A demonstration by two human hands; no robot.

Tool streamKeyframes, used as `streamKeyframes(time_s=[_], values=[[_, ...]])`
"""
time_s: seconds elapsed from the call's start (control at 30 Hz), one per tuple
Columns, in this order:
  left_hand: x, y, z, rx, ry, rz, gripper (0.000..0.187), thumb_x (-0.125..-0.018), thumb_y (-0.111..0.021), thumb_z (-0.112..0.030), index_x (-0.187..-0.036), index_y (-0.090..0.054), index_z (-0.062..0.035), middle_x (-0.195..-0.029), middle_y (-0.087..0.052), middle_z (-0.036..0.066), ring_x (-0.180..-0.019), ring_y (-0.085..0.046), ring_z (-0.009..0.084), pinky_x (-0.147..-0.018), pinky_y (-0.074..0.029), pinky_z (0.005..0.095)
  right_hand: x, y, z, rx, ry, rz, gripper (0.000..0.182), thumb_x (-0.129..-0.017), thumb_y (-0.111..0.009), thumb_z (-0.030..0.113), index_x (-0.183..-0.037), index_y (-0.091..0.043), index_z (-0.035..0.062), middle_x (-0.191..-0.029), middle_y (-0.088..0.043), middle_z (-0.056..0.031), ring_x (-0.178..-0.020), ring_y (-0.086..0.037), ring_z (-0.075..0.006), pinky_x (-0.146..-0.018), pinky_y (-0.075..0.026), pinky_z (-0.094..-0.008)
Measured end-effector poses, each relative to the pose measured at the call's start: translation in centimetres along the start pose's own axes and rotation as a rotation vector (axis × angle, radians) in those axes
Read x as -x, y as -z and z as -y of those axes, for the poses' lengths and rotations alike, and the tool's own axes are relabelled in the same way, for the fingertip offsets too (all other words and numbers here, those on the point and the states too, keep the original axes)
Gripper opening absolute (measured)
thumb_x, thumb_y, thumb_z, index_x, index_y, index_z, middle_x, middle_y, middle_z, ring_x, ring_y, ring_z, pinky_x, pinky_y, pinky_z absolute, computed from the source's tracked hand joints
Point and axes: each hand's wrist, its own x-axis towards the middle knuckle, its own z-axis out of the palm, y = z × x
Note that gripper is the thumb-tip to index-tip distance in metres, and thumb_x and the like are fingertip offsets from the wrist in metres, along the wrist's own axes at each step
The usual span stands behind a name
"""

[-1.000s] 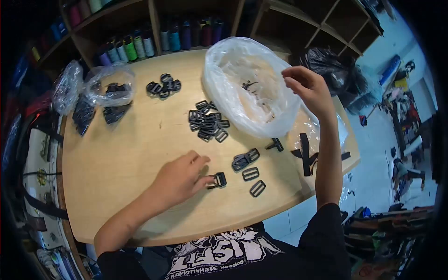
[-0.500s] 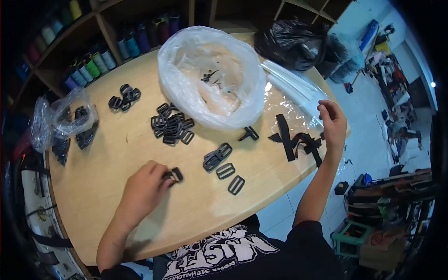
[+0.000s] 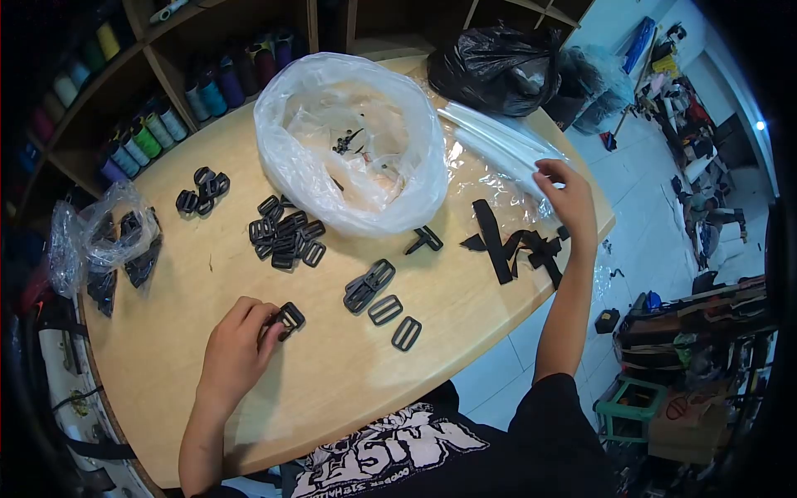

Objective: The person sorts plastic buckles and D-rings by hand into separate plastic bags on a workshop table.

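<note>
My left hand [image 3: 236, 344] is closed on a black plastic slide buckle [image 3: 290, 317], thumb and fingers pinching its near side just above the table. Several more slide buckles lie to the right of it: a small stack [image 3: 369, 286], then one single buckle [image 3: 385, 310] and another single buckle [image 3: 406, 334]. My right hand [image 3: 569, 199] hovers at the table's right side, over the edge of the clear plastic sheeting [image 3: 498, 149]. Its fingers are loosely bent and apart, with nothing visible in them. Black webbing strips [image 3: 519, 249] lie just below and left of that hand.
A large white plastic bag [image 3: 274, 149], rolled open, holds small dark scraps. Piles of black buckles [image 3: 286, 236] lie beside it. Clear bags with black pieces [image 3: 116, 228] sit at the left. A black bag [image 3: 498, 70] stands behind; thread spools [image 3: 149, 141] fill the shelves.
The whole view has shifted slightly. The buckle in my left hand has turned so its slots show more. My right hand's fingers reach a little further over the plastic sheeting.
</note>
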Motion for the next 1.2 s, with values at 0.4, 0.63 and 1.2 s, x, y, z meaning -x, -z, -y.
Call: streamKeyframes(time_s=[0.4,0.63,1.2], values=[[-0.1,0.2,0.3,0.010,0.028,-0.029,0.021,-0.087,-0.066,-0.008,-0.106,-0.060,-0.0033,-0.093,-0.061,0.012,-0.078,-0.066,0.0278,-0.068,-0.052,0.0363,-2.7,-3.8,-5.4,0.249,-0.001,-0.059,0.032,-0.084,-0.068,0.023,-0.111,-0.069,0.0073,-0.117,-0.064,-0.0187,-0.107,-0.061,-0.0357,-0.094,-0.047,-0.0389],[-0.1,0.3,0.5,0.007,0.017,-0.032,0.021,-0.087,-0.065,-0.009,-0.106,-0.060,-0.0033,-0.092,-0.061,0.012,-0.078,-0.066,0.0270,-0.068,-0.052,0.0358,-3.1,-3.4,-5.2,0.062,-0.094,-0.114,0.027,-0.083,-0.071,0.021,-0.107,-0.071,0.0076,-0.112,-0.067,-0.0136,-0.106,-0.063,-0.0252,-0.092,-0.047,-0.0344],[-0.4,0.4,0.9,-0.003,-0.077,-0.150,0.022,-0.081,-0.063,0.005,-0.102,-0.061,-0.0014,-0.097,-0.058,0.012,-0.073,-0.063,0.0222,-0.062,-0.051,0.0313,-4.0,-3.4,0.2,-0.202,0.068,-0.176,0.037,-0.083,-0.073,0.020,-0.114,-0.066,0.0026,-0.107,-0.069,-0.0121,-0.096,-0.066,-0.0200,-0.082,-0.051,-0.0305]])
